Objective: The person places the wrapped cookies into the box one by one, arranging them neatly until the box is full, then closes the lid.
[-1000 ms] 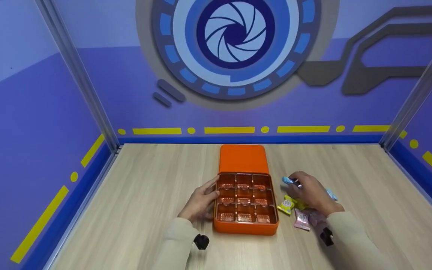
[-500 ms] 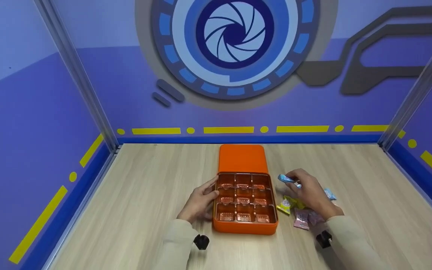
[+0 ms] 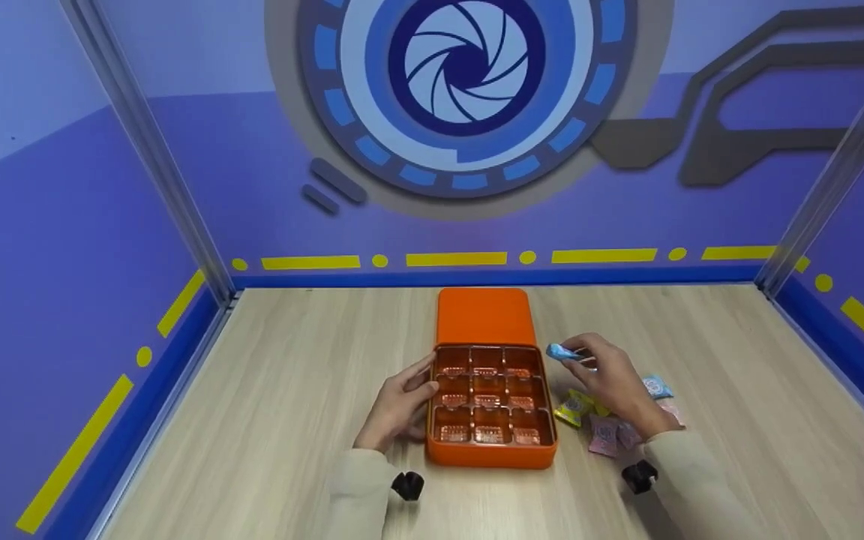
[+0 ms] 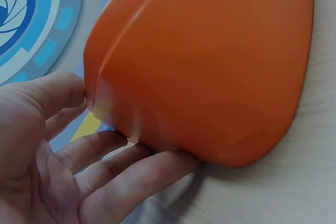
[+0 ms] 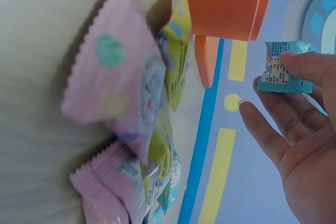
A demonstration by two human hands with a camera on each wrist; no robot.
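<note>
Pinching a blue candy packet (image 3: 561,352), the right hand (image 3: 612,382) hovers beside the orange tray (image 3: 490,454); left hand (image 3: 400,405) rests straight-fingered against its side.

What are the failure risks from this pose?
1. The right hand pinches the blue candy packet only at one end, so it may slip before reaching the orange tray.
2. The left hand only rests against the tray's side, so a bump could shift it.
3. The wrist may brush the loose candy pile.

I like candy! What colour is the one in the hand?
Light blue wrapper, clearest in the right wrist view.
</note>
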